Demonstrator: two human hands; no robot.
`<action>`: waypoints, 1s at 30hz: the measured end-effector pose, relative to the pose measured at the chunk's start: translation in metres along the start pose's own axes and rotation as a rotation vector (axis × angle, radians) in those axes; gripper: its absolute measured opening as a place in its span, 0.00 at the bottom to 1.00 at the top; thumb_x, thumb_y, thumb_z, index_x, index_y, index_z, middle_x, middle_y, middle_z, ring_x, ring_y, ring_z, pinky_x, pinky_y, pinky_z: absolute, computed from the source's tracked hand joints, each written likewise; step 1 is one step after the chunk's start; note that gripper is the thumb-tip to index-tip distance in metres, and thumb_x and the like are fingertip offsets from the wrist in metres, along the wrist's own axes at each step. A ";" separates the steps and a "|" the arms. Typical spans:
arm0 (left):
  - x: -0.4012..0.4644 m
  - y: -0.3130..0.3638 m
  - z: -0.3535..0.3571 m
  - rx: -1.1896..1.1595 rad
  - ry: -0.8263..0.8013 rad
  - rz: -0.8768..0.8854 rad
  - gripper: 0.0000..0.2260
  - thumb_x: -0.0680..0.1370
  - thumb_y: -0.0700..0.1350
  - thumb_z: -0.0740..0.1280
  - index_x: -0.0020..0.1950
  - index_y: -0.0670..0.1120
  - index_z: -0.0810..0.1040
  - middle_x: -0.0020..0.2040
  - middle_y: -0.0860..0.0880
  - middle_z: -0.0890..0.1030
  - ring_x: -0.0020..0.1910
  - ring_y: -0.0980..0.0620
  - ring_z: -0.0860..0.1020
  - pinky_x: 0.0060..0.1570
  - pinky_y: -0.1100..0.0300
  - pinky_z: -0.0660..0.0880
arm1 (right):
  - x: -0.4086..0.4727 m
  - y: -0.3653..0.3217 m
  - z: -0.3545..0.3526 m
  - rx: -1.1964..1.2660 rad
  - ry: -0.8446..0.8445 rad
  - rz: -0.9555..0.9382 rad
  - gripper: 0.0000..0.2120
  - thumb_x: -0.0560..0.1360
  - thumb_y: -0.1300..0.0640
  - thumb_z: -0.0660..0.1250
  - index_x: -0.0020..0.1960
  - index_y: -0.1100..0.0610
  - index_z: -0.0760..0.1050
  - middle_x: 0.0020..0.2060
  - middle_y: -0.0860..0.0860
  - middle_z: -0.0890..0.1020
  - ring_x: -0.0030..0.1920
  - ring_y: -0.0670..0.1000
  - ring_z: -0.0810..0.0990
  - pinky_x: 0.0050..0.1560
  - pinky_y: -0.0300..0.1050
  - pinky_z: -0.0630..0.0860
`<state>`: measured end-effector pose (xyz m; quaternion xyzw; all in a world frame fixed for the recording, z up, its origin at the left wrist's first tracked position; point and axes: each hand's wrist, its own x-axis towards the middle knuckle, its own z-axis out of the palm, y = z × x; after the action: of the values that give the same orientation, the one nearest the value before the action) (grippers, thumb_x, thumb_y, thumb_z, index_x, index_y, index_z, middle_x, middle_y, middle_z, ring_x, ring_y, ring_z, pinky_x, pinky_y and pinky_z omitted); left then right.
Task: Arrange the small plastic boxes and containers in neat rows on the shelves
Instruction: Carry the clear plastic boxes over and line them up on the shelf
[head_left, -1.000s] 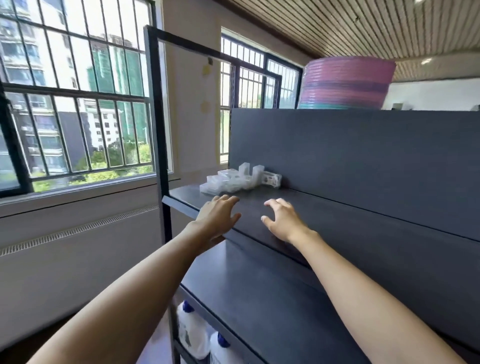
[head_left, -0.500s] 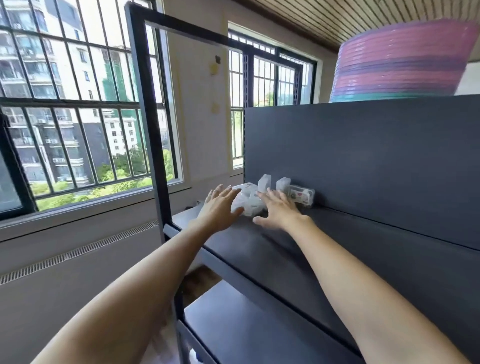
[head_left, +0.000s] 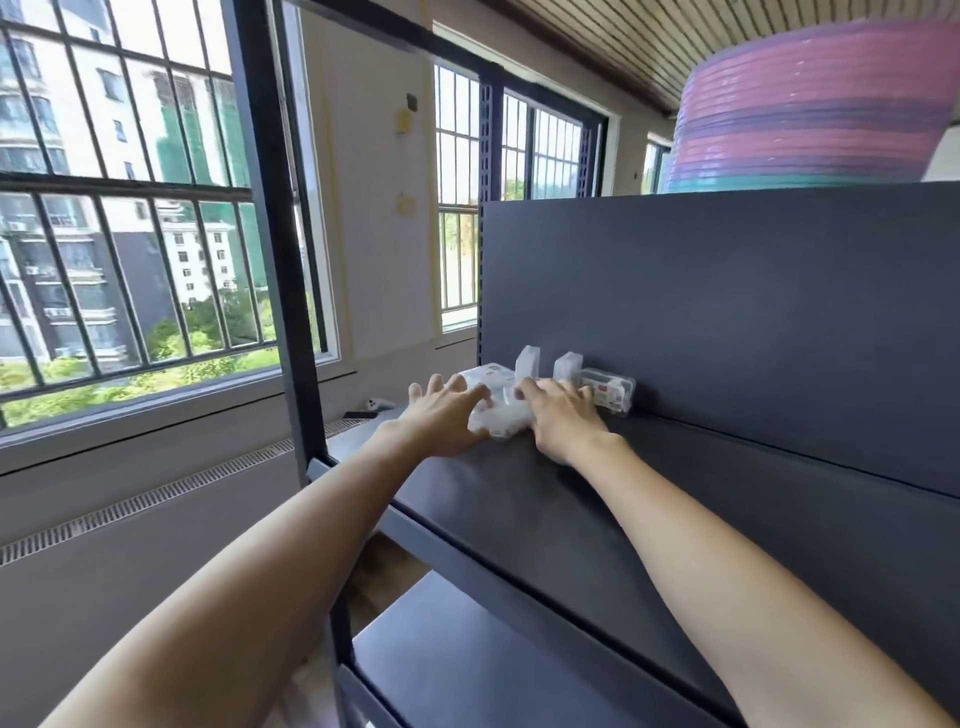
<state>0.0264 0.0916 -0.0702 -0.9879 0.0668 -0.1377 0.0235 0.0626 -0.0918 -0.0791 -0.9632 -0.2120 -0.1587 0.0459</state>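
The left hand (head_left: 441, 415) is spread, fingertips laid against the left side of the clear plastic boxes (head_left: 501, 418); the right hand (head_left: 563, 415) is curled over their right side. Both hands have been brought forward since 0.5 s ago, when they were just short. The cluster is kept at the shelf (head_left: 519, 499)'s far-left corner, against the back panel (head_left: 727, 312), where 2 boxes (head_left: 527, 361) stand upright.

Both hands now reach the cluster of clear plastic boxes (head_left: 501, 410) at the back of the shelf (head_left: 519, 499). A second ago they hovered short of it. The left hand (head_left: 441, 421) touches the pile's left side, the right hand (head_left: 563, 415) covers its right.
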 end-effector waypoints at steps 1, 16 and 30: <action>0.000 -0.003 -0.002 0.018 0.007 0.024 0.26 0.77 0.62 0.64 0.72 0.55 0.64 0.71 0.48 0.67 0.66 0.40 0.64 0.62 0.41 0.63 | -0.001 0.000 0.000 -0.024 0.008 0.023 0.25 0.76 0.62 0.64 0.70 0.49 0.62 0.66 0.54 0.71 0.70 0.60 0.66 0.67 0.60 0.62; -0.016 0.016 -0.006 -0.090 0.148 0.289 0.39 0.65 0.74 0.67 0.63 0.46 0.72 0.67 0.46 0.72 0.69 0.43 0.65 0.70 0.44 0.57 | -0.085 -0.008 -0.033 0.079 0.023 0.327 0.28 0.74 0.46 0.70 0.70 0.51 0.66 0.66 0.54 0.69 0.68 0.59 0.66 0.67 0.54 0.61; -0.114 0.188 -0.043 -0.473 0.180 0.744 0.36 0.62 0.69 0.74 0.57 0.46 0.70 0.56 0.48 0.78 0.58 0.44 0.73 0.54 0.50 0.69 | -0.325 0.018 -0.100 -0.173 0.216 0.674 0.33 0.75 0.39 0.69 0.75 0.50 0.67 0.61 0.50 0.71 0.64 0.55 0.66 0.65 0.50 0.59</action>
<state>-0.1172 -0.0799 -0.0719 -0.8589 0.4490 -0.1863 -0.1611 -0.2381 -0.2520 -0.0903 -0.9570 0.1376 -0.2529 0.0359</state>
